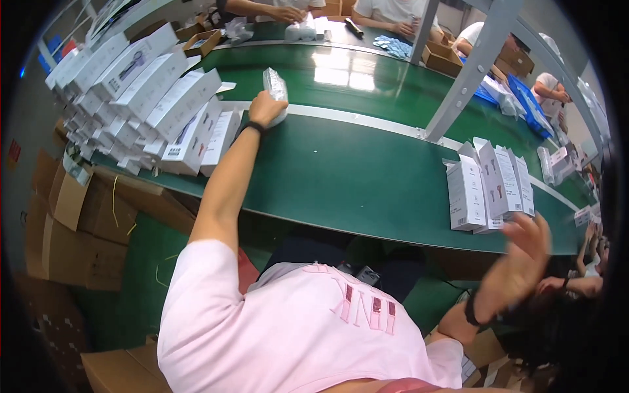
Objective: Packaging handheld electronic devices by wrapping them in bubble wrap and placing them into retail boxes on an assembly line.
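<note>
My left hand (266, 110) reaches out to the far side of the green table, its fingers closed round a pale item in clear plastic wrap (275, 84). What lies inside the wrap cannot be made out. My right hand (524, 243) is raised at the table's near right edge, somewhat blurred, with fingers apart and nothing seen in them. Just beyond its fingertips stand several upright white cartons (466, 195), some with top flaps up. Left of my left arm, a big stack of white printed boxes (171, 98) lies on the table.
A white rail (354, 116) divides my green tabletop (327, 177) from a glossy green belt (295, 62). A grey metal post (458, 85) rises at right. Blue trays (527, 108) and co-workers are beyond. Brown cardboard boxes (85, 242) stand on the floor at left.
</note>
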A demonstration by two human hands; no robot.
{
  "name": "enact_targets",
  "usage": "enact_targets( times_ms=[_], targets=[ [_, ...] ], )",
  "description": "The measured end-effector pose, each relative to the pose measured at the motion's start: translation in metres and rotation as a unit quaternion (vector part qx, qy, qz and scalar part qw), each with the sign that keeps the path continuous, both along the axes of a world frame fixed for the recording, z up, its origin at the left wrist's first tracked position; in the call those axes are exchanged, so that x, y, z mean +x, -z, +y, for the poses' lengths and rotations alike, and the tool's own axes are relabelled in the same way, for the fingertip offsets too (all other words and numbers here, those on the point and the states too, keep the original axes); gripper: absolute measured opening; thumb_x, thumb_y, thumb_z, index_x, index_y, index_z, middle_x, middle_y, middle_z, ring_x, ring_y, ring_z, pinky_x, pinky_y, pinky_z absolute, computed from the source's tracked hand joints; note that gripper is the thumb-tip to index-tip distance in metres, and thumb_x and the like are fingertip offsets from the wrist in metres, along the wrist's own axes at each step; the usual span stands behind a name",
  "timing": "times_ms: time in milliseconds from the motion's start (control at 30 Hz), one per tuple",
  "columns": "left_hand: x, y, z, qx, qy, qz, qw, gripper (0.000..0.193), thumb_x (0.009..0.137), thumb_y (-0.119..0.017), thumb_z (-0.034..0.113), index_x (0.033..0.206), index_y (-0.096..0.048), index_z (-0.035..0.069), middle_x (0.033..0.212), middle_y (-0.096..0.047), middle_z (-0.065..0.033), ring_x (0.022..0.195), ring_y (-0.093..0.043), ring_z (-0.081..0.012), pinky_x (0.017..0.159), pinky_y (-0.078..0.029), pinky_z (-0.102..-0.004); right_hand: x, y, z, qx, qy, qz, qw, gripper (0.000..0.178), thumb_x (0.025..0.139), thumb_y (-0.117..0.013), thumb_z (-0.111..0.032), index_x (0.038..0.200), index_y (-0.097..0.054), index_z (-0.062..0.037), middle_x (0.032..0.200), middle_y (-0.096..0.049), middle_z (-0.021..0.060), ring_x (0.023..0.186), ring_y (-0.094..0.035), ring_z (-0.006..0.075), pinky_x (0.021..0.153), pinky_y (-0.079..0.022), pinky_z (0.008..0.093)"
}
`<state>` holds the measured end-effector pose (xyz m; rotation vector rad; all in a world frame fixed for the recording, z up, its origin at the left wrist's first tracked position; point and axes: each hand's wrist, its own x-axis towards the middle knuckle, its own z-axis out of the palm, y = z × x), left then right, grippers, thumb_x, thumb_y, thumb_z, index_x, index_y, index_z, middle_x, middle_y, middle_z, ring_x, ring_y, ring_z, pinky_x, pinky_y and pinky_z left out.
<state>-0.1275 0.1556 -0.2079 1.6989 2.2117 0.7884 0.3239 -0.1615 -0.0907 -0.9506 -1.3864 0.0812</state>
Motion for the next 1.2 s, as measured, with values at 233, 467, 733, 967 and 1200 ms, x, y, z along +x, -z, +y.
enact_targets(
  times_ms=[233,467,733,967,1200],
  targets=[
    [0.107,-0.026,-0.211,-0.027,0.310,-0.657,0.687,0.089,0.065,-0.078,0.014,0.142,-0.038,-0.004,0.133,-0.053,-0.0154,0.121,-0.054,-0.0246,0.103,-0.041,-0.0351,-0.076,0.017,0.096,-0.136,-0.194,-0.034,0.971,0.099,0.074,-0.082,-0.026,0.149,-0.025,0.0036,0.146,-0.042,0.0195,0.096,-0.061,0.0198,0.086,-0.050,0.0317],
    [0.145,-0.003,-0.212,-0.226,0.327,-0.782,0.479,0.094,0.061,-0.079,0.022,0.141,-0.036,-0.004,0.129,-0.053,-0.0221,0.112,-0.059,-0.0333,0.094,-0.050,-0.0448,-0.079,0.016,0.094,-0.013,-0.127,-0.187,0.974,0.027,0.072,-0.075,0.007,0.096,-0.064,0.0007,0.092,-0.059,0.0114,0.078,-0.057,0.0202,0.069,-0.048,0.0306],
    [0.186,0.001,-0.215,-0.316,0.305,-0.873,0.213,0.095,0.062,-0.077,0.029,0.141,-0.034,-0.004,0.119,-0.056,-0.0269,0.102,-0.061,-0.0406,0.083,-0.055,-0.0517,-0.069,0.016,0.069,-0.007,-0.069,-0.276,0.959,0.036,0.078,-0.067,0.007,0.113,-0.066,-0.0024,0.098,-0.054,0.0102,0.080,-0.058,0.0228,0.069,-0.049,0.0309],
    [0.207,-0.036,-0.225,-0.274,0.471,-0.574,0.611,0.086,0.070,-0.079,0.019,0.143,-0.037,-0.003,0.131,-0.055,-0.0157,0.116,-0.057,-0.0240,0.099,-0.044,-0.0367,-0.044,0.051,0.052,-0.204,-0.358,0.505,0.759,0.116,0.073,-0.079,-0.050,0.151,-0.010,0.0007,0.144,-0.038,0.0240,0.119,-0.054,0.0342,0.101,-0.044,0.0451],
    [0.311,-0.087,-0.121,-0.235,0.555,-0.231,0.764,0.075,0.082,-0.070,0.050,0.131,-0.053,-0.004,0.128,-0.056,-0.0190,0.122,-0.052,-0.0283,0.097,-0.046,-0.0398,0.063,0.099,0.030,-0.207,-0.189,0.506,0.816,0.046,0.082,-0.067,-0.027,0.118,-0.054,-0.0012,0.093,-0.062,0.0152,0.083,-0.065,0.0275,0.090,-0.053,0.0474]
  ],
)
